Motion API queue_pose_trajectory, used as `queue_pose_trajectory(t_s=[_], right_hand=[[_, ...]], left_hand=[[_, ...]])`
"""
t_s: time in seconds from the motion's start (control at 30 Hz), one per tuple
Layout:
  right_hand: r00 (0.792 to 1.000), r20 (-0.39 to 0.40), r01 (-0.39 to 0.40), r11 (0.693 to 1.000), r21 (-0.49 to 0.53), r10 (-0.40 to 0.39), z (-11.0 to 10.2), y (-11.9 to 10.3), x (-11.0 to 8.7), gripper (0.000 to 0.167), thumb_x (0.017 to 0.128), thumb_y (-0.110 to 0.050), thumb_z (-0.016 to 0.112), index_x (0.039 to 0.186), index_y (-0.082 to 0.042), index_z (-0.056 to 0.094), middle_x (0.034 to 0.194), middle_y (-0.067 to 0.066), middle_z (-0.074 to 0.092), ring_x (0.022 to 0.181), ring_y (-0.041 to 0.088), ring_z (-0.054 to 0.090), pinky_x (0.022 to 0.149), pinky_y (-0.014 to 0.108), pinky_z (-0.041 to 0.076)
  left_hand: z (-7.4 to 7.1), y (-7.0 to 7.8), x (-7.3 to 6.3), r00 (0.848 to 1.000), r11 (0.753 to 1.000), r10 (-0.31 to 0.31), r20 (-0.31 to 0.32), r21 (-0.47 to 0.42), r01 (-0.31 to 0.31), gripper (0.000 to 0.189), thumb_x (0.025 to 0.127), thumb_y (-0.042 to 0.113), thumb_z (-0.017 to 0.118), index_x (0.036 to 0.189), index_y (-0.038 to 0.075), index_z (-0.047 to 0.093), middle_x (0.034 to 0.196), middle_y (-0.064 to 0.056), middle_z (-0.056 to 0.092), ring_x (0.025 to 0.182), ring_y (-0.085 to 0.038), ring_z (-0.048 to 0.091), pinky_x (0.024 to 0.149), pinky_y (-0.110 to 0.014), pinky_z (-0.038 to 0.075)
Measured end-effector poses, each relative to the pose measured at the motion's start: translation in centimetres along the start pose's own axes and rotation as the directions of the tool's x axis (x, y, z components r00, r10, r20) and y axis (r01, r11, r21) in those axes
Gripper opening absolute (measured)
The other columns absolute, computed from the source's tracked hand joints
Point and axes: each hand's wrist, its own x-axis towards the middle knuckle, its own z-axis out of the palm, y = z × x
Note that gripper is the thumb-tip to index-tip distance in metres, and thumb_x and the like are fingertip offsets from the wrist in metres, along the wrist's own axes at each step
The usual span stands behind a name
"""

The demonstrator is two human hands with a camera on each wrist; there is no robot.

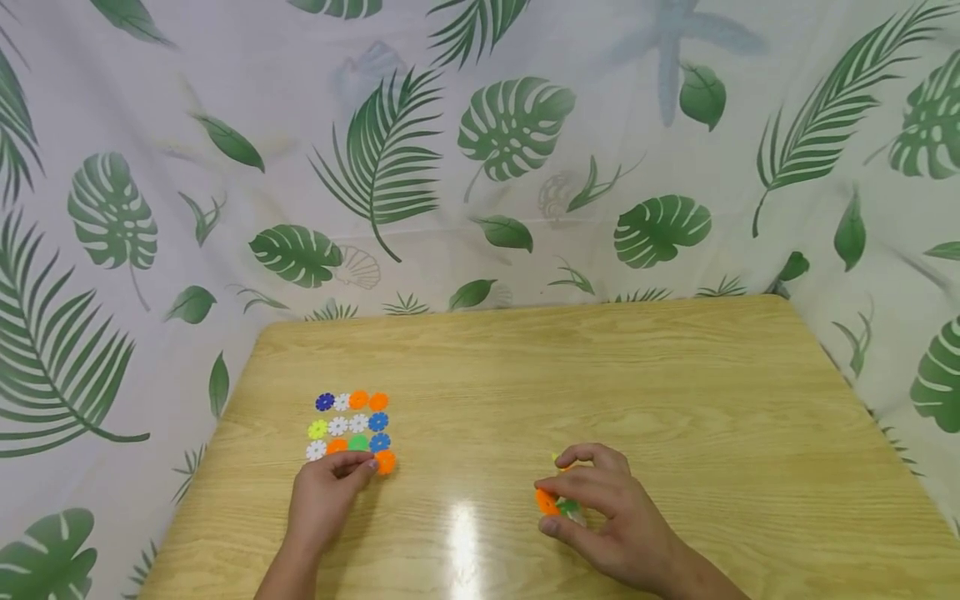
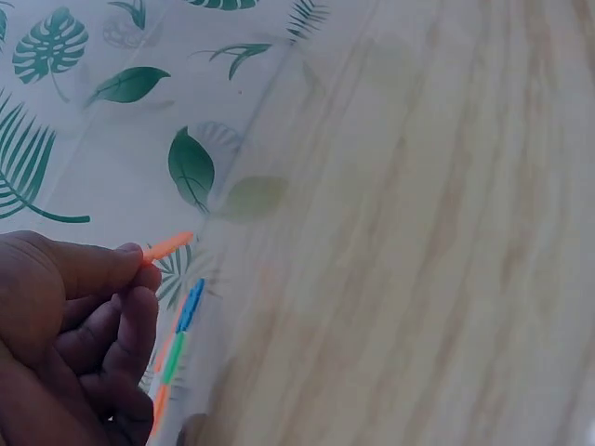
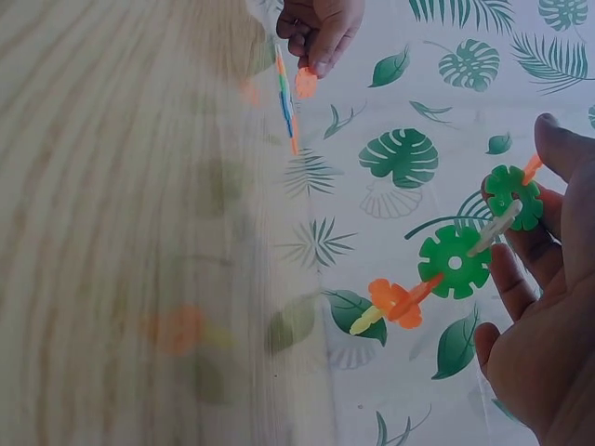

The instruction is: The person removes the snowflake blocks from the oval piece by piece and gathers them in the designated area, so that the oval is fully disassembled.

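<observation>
Between thumb and index finger my left hand (image 1: pixel 321 497) pinches an orange notched plastic disc (image 1: pixel 386 463), seen edge-on in the left wrist view as a thin orange disc (image 2: pixel 170 245). It is held just in front of the rows of discs. My right hand (image 1: pixel 618 518) holds a chain of interlocked notched discs by one end, an orange disc (image 1: pixel 547 502). In the right wrist view the chain runs down through a smaller-looking green disc (image 3: pixel 504 186), a whitish disc (image 3: pixel 495 229), another green disc (image 3: pixel 437 255), orange pieces (image 3: pixel 389 297) and a yellow one (image 3: pixel 366 322).
On the left of the wooden table (image 1: pixel 480 375) lie rows of loose discs: a dark blue disc (image 1: pixel 325 402), a yellow disc (image 1: pixel 318 429), a light green disc (image 1: pixel 357 442), plus several white, orange and blue ones. A leaf-patterned curtain (image 1: pixel 420 208) stands behind the table.
</observation>
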Motion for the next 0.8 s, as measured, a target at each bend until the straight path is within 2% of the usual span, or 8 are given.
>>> queue_pose_trajectory(t_s=[0.3, 0.53, 0.8], right_hand=[[1.0, 0.008, -0.015, 1.0, 0.015, 0.015, 0.0, 0.0, -0.1, 0.041, 0.082, -0.013, 0.088, 0.12, -0.022, 0.075, 0.104, -0.014, 0.074, 0.117, 0.025, 0.053, 0.105, 0.039, 0.024], [1.0, -0.001, 0.001, 1.0, 0.018, -0.001, 0.1, 0.1, -0.1, 0.041, 0.082, -0.013, 0.089, 0.12, -0.021, 0.075, 0.104, -0.013, 0.074, 0.116, 0.025, 0.053, 0.105, 0.038, 0.024], [1.0, 0.004, -0.008, 1.0, 0.019, 0.008, 0.1, 0.1, 0.0, 0.041, 0.082, -0.014, 0.088, 0.12, -0.021, 0.075, 0.104, -0.015, 0.073, 0.115, 0.025, 0.054, 0.105, 0.037, 0.024]], left_hand=[[-0.1, -1.2, 0.9, 0.999, 0.996, -0.037, 0.009, 0.076, 0.037, 0.022, 0.093, 0.03, 0.079, 0.106, 0.012, 0.081, 0.097, 0.001, 0.077, 0.09, -0.016, 0.069, 0.076, -0.033, 0.053], [0.1, -1.2, 1.2, 1.0, 0.981, 0.024, -0.019, 0.191, -0.02, 0.018, 0.094, 0.028, 0.078, 0.102, 0.012, 0.082, 0.088, 0.004, 0.076, 0.085, -0.014, 0.069, 0.079, -0.036, 0.055], [0.0, -0.9, 1.1, 0.999, 0.97, 0.046, -0.023, 0.238, -0.039, 0.015, 0.093, 0.026, 0.079, 0.097, 0.012, 0.082, 0.085, 0.004, 0.076, 0.082, -0.015, 0.07, 0.079, -0.039, 0.057]])
